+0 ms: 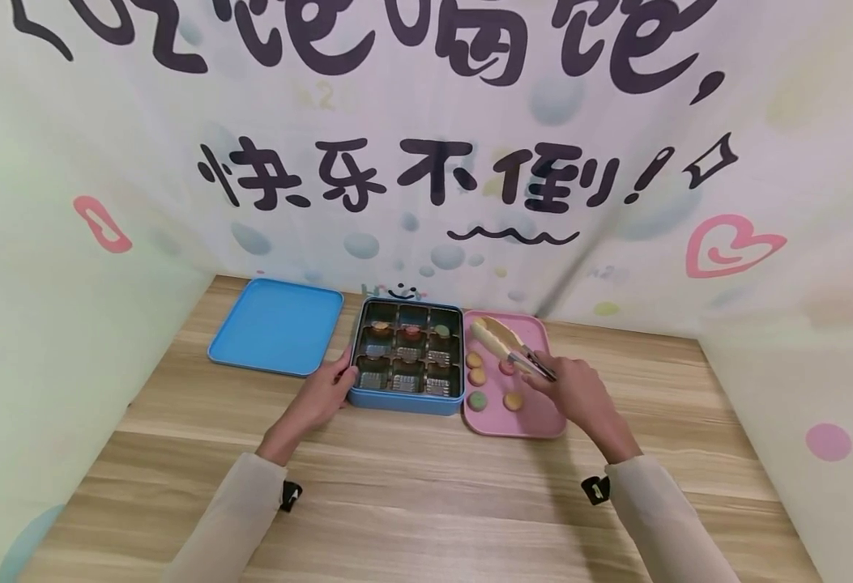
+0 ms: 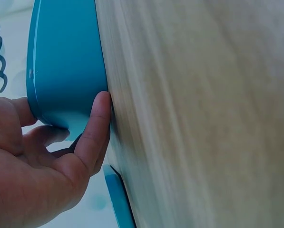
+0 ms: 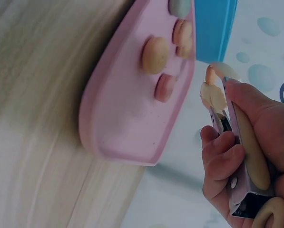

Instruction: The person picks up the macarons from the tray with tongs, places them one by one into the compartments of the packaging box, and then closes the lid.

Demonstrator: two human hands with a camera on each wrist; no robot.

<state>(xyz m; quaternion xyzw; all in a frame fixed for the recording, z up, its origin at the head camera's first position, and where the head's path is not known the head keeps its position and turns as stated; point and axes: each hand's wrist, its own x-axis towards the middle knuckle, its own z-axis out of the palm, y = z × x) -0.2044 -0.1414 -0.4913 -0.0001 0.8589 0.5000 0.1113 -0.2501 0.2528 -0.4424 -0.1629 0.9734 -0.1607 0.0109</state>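
Observation:
My left hand (image 1: 330, 384) holds the left side of a blue tin box (image 1: 406, 402), thumb by the rim and fingers low on its wall (image 2: 68, 57). Inside the box, a dark divided insert (image 1: 407, 353) has an orange, a red and a green macaron (image 1: 442, 331) in one row. My right hand (image 1: 570, 390) grips tongs (image 1: 524, 356) with cream tips, raised over a pink tray (image 1: 531, 421). Something pale orange (image 3: 210, 74) shows at the tong tips; whether it is a macaron cannot be told. Yellow, pink and green macarons (image 1: 477, 401) lie on the tray.
A blue lid (image 1: 277, 325) lies flat on the wooden table (image 1: 411, 502), left of the box. The pink tray stands close against the box's right side. A printed cloth wall (image 1: 397, 243) rises behind the table, with side walls left and right.

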